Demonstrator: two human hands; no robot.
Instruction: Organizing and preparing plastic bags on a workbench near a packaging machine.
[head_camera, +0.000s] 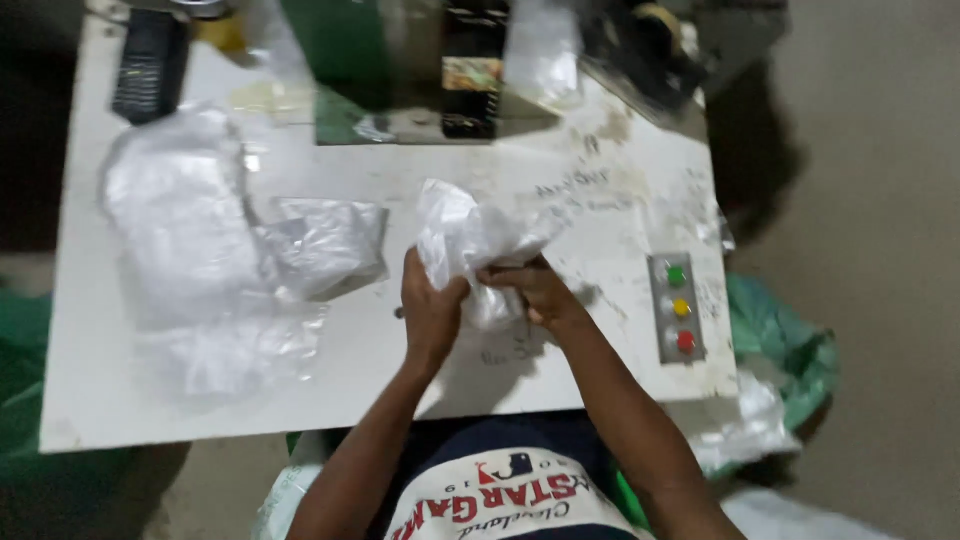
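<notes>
A person stood at a white bench with both hands closed on a crumpled clear plastic bag, which was held just above the middle of the benchtop rather than lying on it. The left hand had its grip clamped around the bag's lower part from the side, apparently to steady the bunch, while the right hand pinched the film near its middle, fingers together on the plastic, as though to gather or part the layers. The loose upper end of the bag stood up past both hands. To the left, a heap of similar clear bags lay spread across the bench, within easy reach of the left arm, and one flatter bag rested just beside the hands. A small grey panel with green, yellow and red buttons was set into the bench near its right edge, well apart from the work. Dark machine parts stood along the far side. Green sacking showed below the bench on the right, and more plastic lay on the floor there.
</notes>
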